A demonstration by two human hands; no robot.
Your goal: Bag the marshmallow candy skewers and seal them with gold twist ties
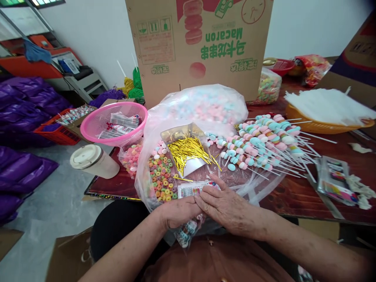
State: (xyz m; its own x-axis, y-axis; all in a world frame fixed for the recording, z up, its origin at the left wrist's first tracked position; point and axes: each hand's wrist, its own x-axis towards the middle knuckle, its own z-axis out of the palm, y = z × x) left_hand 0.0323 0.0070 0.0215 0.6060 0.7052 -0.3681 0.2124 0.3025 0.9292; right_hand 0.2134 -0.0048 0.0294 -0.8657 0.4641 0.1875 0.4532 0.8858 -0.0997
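Note:
A clear printed candy bag (pixel 188 232) lies across the table's front edge under both my hands, with candy pieces showing in its lower end. My left hand (pixel 179 211) is closed around the middle of this bag; its fingertips are hidden. My right hand (pixel 225 203) presses over the left fingers, its own fingers closed on the bag and the index finger stretched forward. More printed film (pixel 190 189) shows just beyond the hands. Ahead sits an opened pouch of gold twist ties (pixel 188 152). Fruit-coloured candy rings (pixel 161 178) lie to the left on plastic sheeting.
Candy skewers (pixel 264 143) are piled at right, sticks pointing towards me. A big bag of pastel candies (pixel 202 103) lies before a cardboard box (pixel 199 51). At left stand a pink basket (pixel 88 127) and a lidded cup (pixel 95 160). Flat printed bags (pixel 335 178) lie far right.

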